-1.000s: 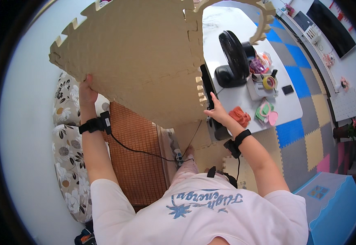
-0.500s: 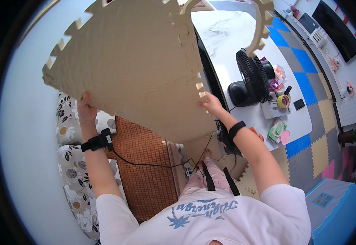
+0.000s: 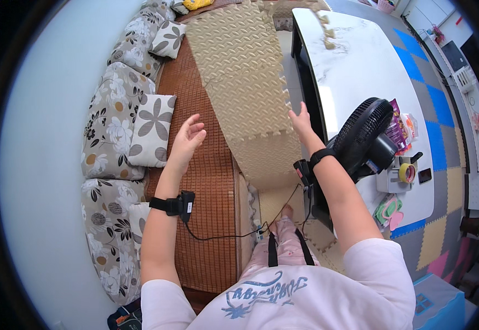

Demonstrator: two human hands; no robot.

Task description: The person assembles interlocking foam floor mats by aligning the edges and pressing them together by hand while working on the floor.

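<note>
A long beige foam mat (image 3: 239, 71) with a ridged surface and jigsaw edges stretches away in front of me. It lies partly over the brown woven sofa seat (image 3: 195, 231) and spans the gap toward the table. My left hand (image 3: 187, 140) hovers over the seat, left of the mat, fingers apart and holding nothing. Beside the mat's right edge is my right hand (image 3: 302, 124), thumb and fingers spread; whether it touches the edge I cannot tell. Black straps with small cabled devices circle both wrists.
The white marble-look table (image 3: 349, 60) stands on the right, bearing a black fan (image 3: 363, 129), a yellow tape roll (image 3: 407, 173), a phone (image 3: 425, 175) and packets. Floral cushions (image 3: 152, 129) line the sofa at left. A cable (image 3: 223, 238) hangs across near my legs.
Both hands held the mat raised before me, plain side showing. Now it is lowered with the ridged side up, and the left hand has let go. The fan's head appears nearer.
</note>
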